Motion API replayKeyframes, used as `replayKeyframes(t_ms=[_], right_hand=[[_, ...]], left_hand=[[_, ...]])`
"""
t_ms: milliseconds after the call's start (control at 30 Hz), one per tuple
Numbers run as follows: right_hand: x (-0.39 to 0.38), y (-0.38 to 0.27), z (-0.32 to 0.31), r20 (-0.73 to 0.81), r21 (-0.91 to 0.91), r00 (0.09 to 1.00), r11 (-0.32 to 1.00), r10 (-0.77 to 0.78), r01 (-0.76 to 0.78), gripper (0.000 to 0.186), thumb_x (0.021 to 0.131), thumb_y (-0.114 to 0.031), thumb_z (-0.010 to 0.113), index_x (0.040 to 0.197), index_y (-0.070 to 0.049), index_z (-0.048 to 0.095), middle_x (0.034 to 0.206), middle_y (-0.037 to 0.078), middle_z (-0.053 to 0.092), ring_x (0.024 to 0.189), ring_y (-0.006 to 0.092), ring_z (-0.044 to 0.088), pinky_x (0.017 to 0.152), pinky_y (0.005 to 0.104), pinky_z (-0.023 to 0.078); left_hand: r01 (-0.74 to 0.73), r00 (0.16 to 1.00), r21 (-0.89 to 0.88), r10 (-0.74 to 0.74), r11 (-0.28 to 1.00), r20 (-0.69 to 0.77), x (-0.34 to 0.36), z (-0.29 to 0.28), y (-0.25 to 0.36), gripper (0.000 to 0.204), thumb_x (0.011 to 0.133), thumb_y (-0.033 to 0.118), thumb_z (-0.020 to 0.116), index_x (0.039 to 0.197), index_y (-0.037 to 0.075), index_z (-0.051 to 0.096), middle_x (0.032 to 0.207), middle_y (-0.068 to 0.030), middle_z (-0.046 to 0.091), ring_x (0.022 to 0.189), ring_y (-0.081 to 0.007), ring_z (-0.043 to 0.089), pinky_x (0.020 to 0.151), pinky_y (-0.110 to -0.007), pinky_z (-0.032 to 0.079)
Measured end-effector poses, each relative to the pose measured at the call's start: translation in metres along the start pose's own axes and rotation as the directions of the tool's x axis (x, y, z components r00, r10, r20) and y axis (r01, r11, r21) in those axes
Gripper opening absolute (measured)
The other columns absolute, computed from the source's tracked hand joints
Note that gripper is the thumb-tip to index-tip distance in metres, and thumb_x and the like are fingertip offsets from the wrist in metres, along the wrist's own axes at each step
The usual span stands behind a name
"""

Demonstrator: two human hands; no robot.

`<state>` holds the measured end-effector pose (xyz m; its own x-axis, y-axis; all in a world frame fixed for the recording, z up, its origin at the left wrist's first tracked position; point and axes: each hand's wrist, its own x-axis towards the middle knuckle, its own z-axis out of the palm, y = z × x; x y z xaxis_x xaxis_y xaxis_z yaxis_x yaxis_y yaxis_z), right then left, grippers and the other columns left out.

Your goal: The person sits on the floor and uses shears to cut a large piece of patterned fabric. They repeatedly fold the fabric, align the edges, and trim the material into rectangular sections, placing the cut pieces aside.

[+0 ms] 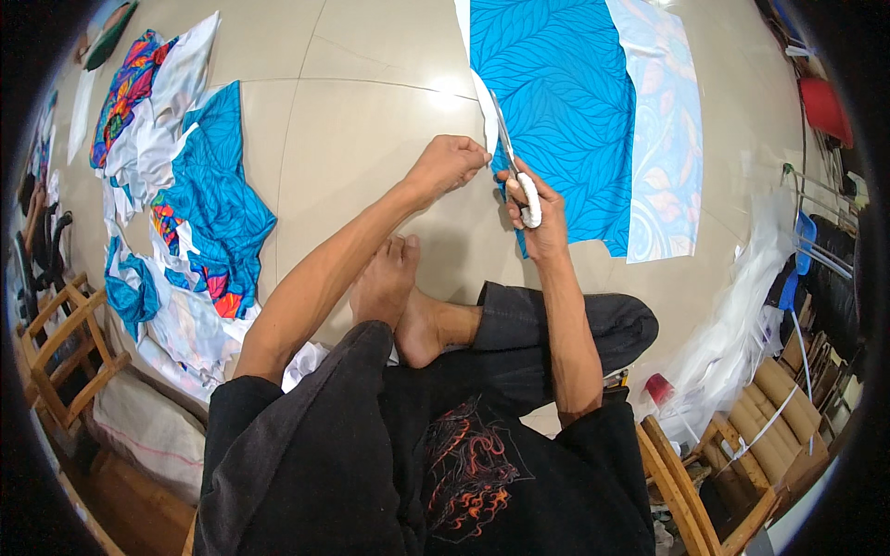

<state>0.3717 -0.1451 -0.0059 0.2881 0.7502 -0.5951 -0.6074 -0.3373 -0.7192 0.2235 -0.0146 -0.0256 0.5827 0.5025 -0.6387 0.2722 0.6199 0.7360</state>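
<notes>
Head view: right hand (pixel 542 218) clamped on white-handled steel scissors (pixel 515 171) cutting turquoise leaf-print fabric (pixel 565 102); left hand (pixel 450 165), pinching the fabric's white edge just beside the blades, risks a nick.

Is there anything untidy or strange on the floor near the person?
Yes. Cut fabric scraps lie crumpled in a loose heap left of the person, unlike the blue fabric lying flat where the right hand holds scissors.

Pile of cut blue and multicolour fabric scraps (pixel 190 232) on the tiled floor (pixel 362 120), left. Wooden chair (pixel 60 357) lower left. Cardboard tubes (pixel 774 417) lower right, beside white plastic sheeting (pixel 742 324). Red object (pixel 823 109) far right.
</notes>
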Motion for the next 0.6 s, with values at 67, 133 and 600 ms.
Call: replayKeyframes(t_ms=[67,133,600], right_hand=[[0.006,0.0,-0.004,0.013,-0.012,1.0,1.0,0.0,0.0,0.047,0.089,-0.003,0.072,0.135,-0.002,0.063,0.105,0.009,0.073,0.058,0.0065,0.055,0.045,0.0201,0.038],[0.01,0.001,-0.009,0.019,-0.051,1.0,0.999,0.008,-0.007,0.047,0.089,-0.001,0.07,0.136,-0.003,0.063,0.106,0.01,0.073,0.058,0.0065,0.055,0.045,0.0201,0.039],[0.051,-0.028,-0.024,0.2,-0.052,0.979,0.998,0.038,-0.028,0.052,0.09,-0.004,0.069,0.14,0.003,0.056,0.111,0.015,0.072,0.059,0.0079,0.055,0.045,0.0199,0.04]], left_hand=[[-0.005,1.0,0.007,0.005,1.0,-0.003,0.002,-0.001,0.002,0.017,0.093,0.021,0.069,0.093,0.004,0.066,0.063,0.0054,0.051,0.052,-0.0038,0.041,0.047,-0.022,0.03],[-0.013,1.0,0.005,0.013,1.0,-0.001,0.003,-0.001,-0.001,0.017,0.093,0.021,0.069,0.094,0.004,0.066,0.064,0.0052,0.051,0.053,-0.0039,0.042,0.048,-0.022,0.03],[-0.025,0.999,0.034,0.024,0.999,0.031,0.008,-0.005,-0.003,0.016,0.093,0.018,0.07,0.094,0.003,0.064,0.064,0.0036,0.053,0.053,-0.0044,0.043,0.047,-0.022,0.031]])
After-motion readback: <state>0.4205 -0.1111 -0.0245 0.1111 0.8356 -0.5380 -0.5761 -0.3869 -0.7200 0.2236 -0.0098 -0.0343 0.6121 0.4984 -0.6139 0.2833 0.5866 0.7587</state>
